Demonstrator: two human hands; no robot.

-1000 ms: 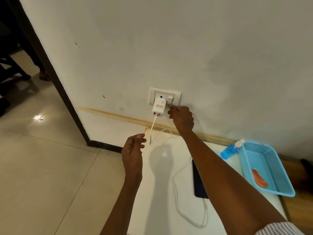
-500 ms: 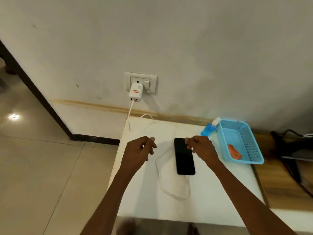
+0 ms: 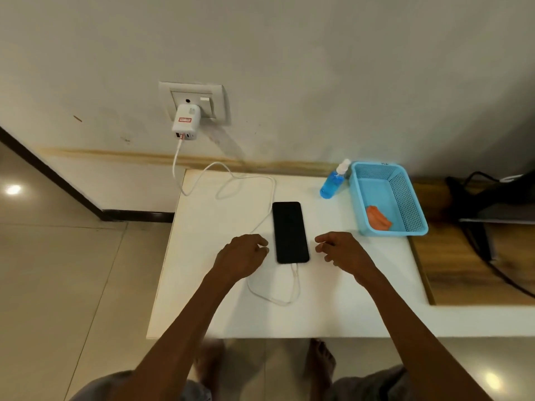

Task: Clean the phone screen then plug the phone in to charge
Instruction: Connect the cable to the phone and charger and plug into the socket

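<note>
A black phone [image 3: 290, 232] lies face up, screen dark, on the white table [image 3: 333, 308]. A white cable [image 3: 254, 180] runs from its near end, loops over the table and goes up to the white charger [image 3: 185, 122] plugged in the wall socket [image 3: 193, 98]. My left hand [image 3: 241, 257] hovers just left of the phone, fingers loosely curled, holding nothing. My right hand [image 3: 343, 251] hovers just right of the phone, fingers apart and empty. Neither hand touches the phone.
A blue spray bottle [image 3: 333, 182] lies at the table's back, next to a blue plastic basket [image 3: 405, 198] holding an orange cloth [image 3: 377, 219]. A wooden surface [image 3: 463, 261] with dark cables lies to the right. Tiled floor is on the left.
My right hand left the socket switch and came down beside the phone. My left hand dropped next to the phone too. The view shifted back and down over the table.
</note>
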